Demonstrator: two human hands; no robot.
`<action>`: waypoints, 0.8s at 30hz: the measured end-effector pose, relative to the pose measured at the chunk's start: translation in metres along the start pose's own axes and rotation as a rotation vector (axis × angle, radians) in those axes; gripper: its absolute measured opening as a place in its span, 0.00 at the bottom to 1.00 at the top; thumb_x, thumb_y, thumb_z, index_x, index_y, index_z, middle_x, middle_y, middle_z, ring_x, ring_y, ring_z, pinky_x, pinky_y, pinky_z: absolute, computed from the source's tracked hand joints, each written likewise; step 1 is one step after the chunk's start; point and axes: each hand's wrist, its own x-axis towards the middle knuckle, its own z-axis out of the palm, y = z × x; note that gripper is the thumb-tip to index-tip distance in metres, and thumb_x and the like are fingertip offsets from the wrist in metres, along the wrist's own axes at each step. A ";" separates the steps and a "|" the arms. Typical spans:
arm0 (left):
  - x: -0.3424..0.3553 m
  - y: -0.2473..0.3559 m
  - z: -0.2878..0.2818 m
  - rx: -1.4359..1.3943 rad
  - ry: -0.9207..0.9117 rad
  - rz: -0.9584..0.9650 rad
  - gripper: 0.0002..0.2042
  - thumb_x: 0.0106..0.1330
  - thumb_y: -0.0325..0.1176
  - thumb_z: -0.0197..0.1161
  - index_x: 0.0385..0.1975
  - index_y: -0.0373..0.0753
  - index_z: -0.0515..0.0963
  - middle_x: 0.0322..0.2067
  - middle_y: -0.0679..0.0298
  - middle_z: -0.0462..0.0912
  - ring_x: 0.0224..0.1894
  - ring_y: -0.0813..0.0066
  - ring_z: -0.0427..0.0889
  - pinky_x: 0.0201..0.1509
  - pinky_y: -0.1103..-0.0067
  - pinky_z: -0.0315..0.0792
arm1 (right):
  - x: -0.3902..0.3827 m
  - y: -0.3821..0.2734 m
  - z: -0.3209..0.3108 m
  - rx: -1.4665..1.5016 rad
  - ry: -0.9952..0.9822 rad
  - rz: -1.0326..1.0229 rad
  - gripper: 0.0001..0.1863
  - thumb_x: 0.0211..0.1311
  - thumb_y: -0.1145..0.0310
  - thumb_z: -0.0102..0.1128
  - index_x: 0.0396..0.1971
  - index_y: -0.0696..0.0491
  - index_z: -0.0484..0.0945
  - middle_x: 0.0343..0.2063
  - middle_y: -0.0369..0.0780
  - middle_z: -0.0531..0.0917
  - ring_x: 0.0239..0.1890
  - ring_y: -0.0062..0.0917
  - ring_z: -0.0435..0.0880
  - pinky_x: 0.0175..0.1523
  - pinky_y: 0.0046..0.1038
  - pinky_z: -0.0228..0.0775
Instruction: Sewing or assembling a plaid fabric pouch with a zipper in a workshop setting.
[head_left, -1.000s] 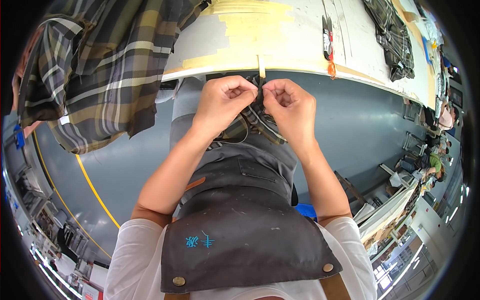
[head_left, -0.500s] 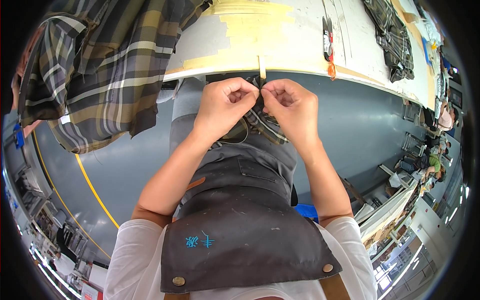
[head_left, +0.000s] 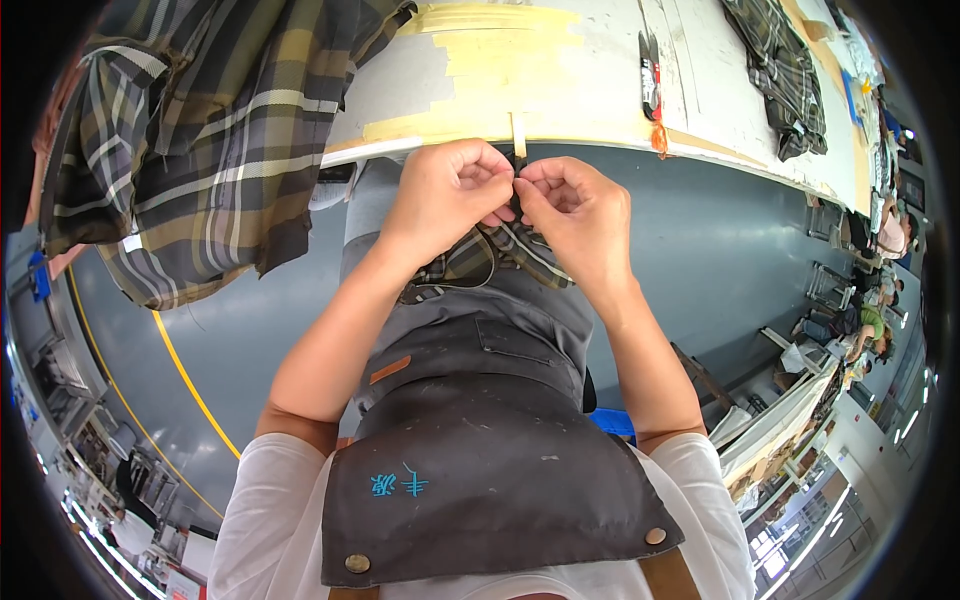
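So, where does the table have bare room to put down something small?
The widest bare tabletop lies between the big plaid cloth and the red and black tool; a narrower patch, between that tool and the smaller plaid bundle. Crowded: the left end, under the cloth, and mid-edge, where left hand and right hand meet.

Grey floor [head_left: 715, 240], yellow lines [head_left: 192, 379]

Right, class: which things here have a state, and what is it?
Left hand, fingers pinching dark strip
Right hand, fingers pinching it too
Plaid cloth below hands, bunched
Left plaid cloth, hanging past table edge
Right plaid cloth, crumpled on table
Snips, lying on table
Apron, worn
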 end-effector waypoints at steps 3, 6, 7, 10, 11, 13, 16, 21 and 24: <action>0.001 0.000 -0.001 -0.044 -0.030 0.011 0.04 0.58 0.24 0.55 0.29 0.30 0.74 0.25 0.61 0.79 0.25 0.77 0.80 0.29 0.84 0.74 | 0.002 -0.002 -0.001 0.040 0.009 0.057 0.05 0.48 0.75 0.62 0.25 0.60 0.78 0.19 0.39 0.80 0.20 0.18 0.79 0.27 0.18 0.71; 0.000 0.002 0.000 -0.057 -0.030 0.010 0.04 0.58 0.23 0.55 0.29 0.30 0.74 0.25 0.61 0.79 0.25 0.77 0.80 0.29 0.84 0.74 | 0.003 -0.004 -0.002 0.061 -0.011 0.088 0.04 0.48 0.76 0.60 0.24 0.61 0.78 0.18 0.39 0.80 0.20 0.18 0.79 0.27 0.18 0.71; 0.000 0.001 0.000 -0.061 -0.022 0.017 0.04 0.58 0.23 0.55 0.29 0.30 0.74 0.25 0.61 0.79 0.25 0.77 0.80 0.29 0.84 0.74 | 0.003 -0.004 -0.001 0.061 -0.011 0.088 0.04 0.48 0.76 0.60 0.24 0.61 0.78 0.18 0.39 0.80 0.20 0.18 0.79 0.27 0.18 0.71; 0.000 -0.001 0.002 -0.084 -0.006 0.016 0.04 0.58 0.23 0.55 0.29 0.30 0.74 0.25 0.60 0.79 0.25 0.77 0.80 0.30 0.84 0.74 | 0.004 -0.002 -0.001 0.068 -0.004 0.077 0.03 0.48 0.77 0.59 0.24 0.61 0.77 0.18 0.39 0.80 0.21 0.17 0.79 0.26 0.18 0.71; -0.001 -0.002 0.002 -0.102 0.003 0.010 0.04 0.57 0.22 0.55 0.29 0.30 0.74 0.25 0.60 0.79 0.26 0.77 0.80 0.30 0.84 0.74 | 0.005 0.000 -0.001 0.063 -0.018 0.070 0.03 0.51 0.77 0.58 0.25 0.61 0.77 0.17 0.37 0.79 0.19 0.15 0.78 0.24 0.16 0.69; -0.002 -0.004 0.001 -0.177 0.011 -0.025 0.04 0.57 0.22 0.54 0.30 0.30 0.74 0.25 0.60 0.79 0.26 0.76 0.80 0.30 0.84 0.74 | 0.005 0.001 -0.002 0.058 -0.034 0.062 0.03 0.54 0.77 0.56 0.27 0.61 0.76 0.17 0.35 0.78 0.18 0.13 0.76 0.22 0.14 0.67; -0.004 -0.004 0.002 -0.237 0.042 -0.063 0.04 0.58 0.23 0.54 0.30 0.30 0.74 0.25 0.60 0.79 0.26 0.76 0.80 0.30 0.83 0.75 | 0.006 -0.005 -0.004 0.233 -0.043 0.231 0.03 0.49 0.78 0.58 0.24 0.61 0.77 0.17 0.38 0.80 0.19 0.15 0.78 0.25 0.16 0.70; -0.004 0.000 0.006 -0.115 0.052 0.025 0.04 0.58 0.24 0.55 0.30 0.30 0.73 0.25 0.60 0.79 0.27 0.76 0.80 0.30 0.84 0.75 | 0.005 -0.003 -0.003 0.189 -0.049 0.163 0.03 0.50 0.78 0.58 0.24 0.61 0.77 0.17 0.37 0.80 0.18 0.15 0.78 0.25 0.15 0.70; -0.001 0.003 0.006 0.024 0.041 0.012 0.05 0.58 0.25 0.56 0.30 0.30 0.73 0.25 0.60 0.79 0.26 0.77 0.80 0.30 0.84 0.75 | 0.005 -0.006 -0.003 0.140 -0.048 0.142 0.03 0.49 0.78 0.59 0.24 0.61 0.77 0.18 0.38 0.80 0.19 0.15 0.78 0.25 0.16 0.70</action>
